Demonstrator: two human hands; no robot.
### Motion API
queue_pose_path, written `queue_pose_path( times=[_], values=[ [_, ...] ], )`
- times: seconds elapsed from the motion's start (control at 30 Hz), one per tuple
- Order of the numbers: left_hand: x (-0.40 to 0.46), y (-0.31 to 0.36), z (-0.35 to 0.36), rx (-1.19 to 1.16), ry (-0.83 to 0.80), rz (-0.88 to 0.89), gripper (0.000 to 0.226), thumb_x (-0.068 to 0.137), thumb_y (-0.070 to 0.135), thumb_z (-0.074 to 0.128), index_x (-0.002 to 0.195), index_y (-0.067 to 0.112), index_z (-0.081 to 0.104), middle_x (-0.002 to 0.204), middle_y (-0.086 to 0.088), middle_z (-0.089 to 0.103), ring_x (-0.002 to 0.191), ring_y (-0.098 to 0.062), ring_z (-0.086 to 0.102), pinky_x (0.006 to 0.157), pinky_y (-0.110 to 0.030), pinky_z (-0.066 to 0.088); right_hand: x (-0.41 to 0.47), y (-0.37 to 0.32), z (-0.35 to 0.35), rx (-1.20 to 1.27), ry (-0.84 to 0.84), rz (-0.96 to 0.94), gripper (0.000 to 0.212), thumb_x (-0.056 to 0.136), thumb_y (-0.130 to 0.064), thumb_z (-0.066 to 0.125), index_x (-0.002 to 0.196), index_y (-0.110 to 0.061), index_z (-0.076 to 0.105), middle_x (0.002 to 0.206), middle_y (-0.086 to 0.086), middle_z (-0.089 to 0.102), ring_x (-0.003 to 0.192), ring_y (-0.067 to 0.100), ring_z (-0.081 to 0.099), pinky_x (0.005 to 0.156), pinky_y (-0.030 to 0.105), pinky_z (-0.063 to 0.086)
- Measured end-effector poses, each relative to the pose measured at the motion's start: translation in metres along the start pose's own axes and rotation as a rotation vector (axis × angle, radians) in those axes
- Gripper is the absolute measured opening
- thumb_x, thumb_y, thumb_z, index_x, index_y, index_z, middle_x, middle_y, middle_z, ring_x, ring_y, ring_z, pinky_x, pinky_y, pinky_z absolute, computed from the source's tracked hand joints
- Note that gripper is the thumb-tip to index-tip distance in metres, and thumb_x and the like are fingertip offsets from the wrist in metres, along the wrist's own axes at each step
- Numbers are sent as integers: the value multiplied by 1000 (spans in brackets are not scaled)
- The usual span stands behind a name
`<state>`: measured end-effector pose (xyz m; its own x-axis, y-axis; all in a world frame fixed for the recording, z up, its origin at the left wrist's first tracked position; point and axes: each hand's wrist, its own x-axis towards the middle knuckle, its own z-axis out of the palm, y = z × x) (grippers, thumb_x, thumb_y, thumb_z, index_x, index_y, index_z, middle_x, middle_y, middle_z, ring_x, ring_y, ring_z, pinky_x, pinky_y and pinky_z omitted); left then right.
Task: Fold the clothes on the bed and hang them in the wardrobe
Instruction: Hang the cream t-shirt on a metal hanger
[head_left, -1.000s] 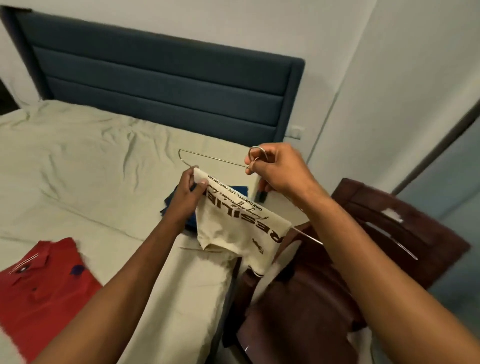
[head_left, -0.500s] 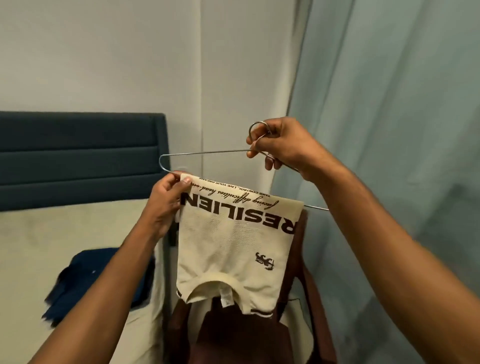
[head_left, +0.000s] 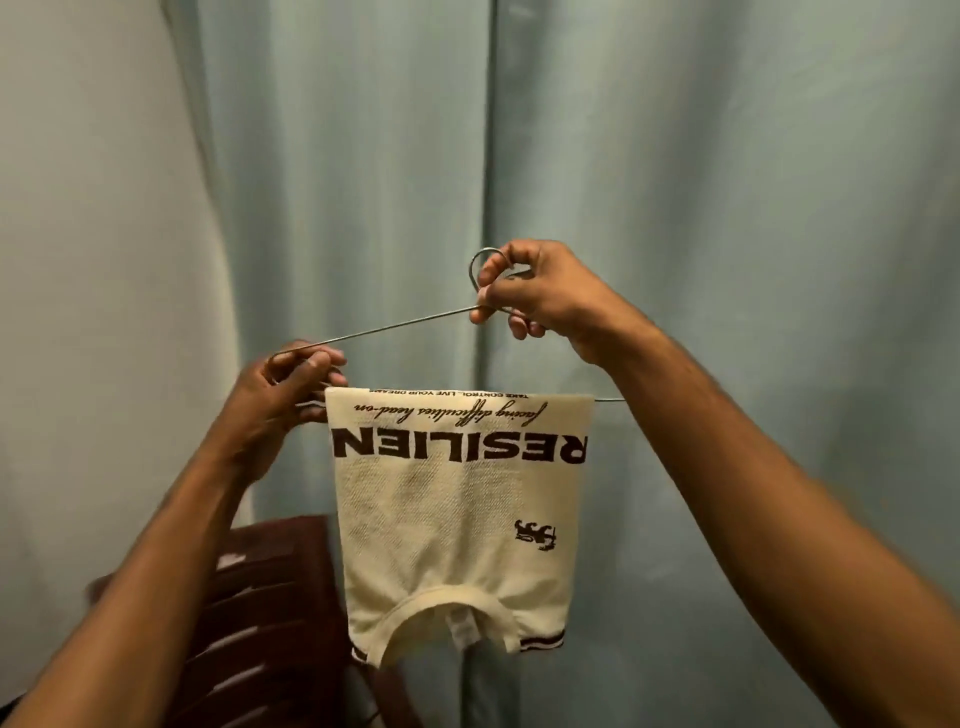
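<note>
Cream folded T-shirt draped over the bottom bar of a thin metal wire hanger, held up just in front of the pale blue-green wardrobe doors.
Right hand pinches the hook base, left hand grips the hanger's left corner — hands well apart. Dark brown slatted chair low left, near the shirt's hem. Print hangs upside down: "RESILIEN", "TAKE CONTROL", probably "LIVE YOUR DREAMS" — blurred.

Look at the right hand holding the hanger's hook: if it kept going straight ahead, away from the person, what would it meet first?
Most likely the pale blue-green curtain, which fills the view behind the right hand and the wire hanger. Nothing shows between them, though one view leaves the gap unclear.
</note>
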<state>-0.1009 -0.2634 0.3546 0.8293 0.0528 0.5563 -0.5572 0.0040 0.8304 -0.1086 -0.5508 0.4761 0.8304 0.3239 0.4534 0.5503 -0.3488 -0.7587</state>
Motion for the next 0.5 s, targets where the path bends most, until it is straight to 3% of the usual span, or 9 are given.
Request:
queue_pose_path(
  times=[0.13, 0.23, 0.37, 0.5],
  values=[
    [29, 21, 100, 59, -206, 151, 58, 68, 73, 74, 85, 18, 73, 68, -5, 60, 61, -15, 56, 51, -22, 48, -37, 9, -97, -118, 128, 29, 11, 92, -6, 64, 99, -12, 58, 81, 8, 77, 50, 12, 50, 49, 24, 36],
    [40, 32, 185, 85, -301, 277, 55, 77, 72, 66, 77, 16, 68, 55, 6, 47, 51, -11, 39, 46, -19, 35, -71, 18, -166, -208, 216, 62, 16, 92, -9, 64, 107, -10, 59, 81, 5, 77, 56, 13, 52, 53, 27, 38],
    [38, 43, 299, 119, -294, 436, 38, 97, 47, 56, 73, 18, 62, 54, 13, 49, 50, -4, 38, 47, -17, 32, -124, 27, -250, -302, 351, 64, 25, 93, -9, 64, 117, -13, 59, 84, 3, 78, 60, 12, 56, 53, 23, 44],
    [31, 52, 415, -4, -298, 473, 32, 96, 43, 55, 74, 20, 62, 53, 11, 45, 49, -5, 34, 51, -24, 28, -193, 34, -337, -519, 497, 90, 36, 95, -23, 66, 129, -20, 56, 95, -1, 76, 80, 2, 68, 74, 24, 54]
  ],
)
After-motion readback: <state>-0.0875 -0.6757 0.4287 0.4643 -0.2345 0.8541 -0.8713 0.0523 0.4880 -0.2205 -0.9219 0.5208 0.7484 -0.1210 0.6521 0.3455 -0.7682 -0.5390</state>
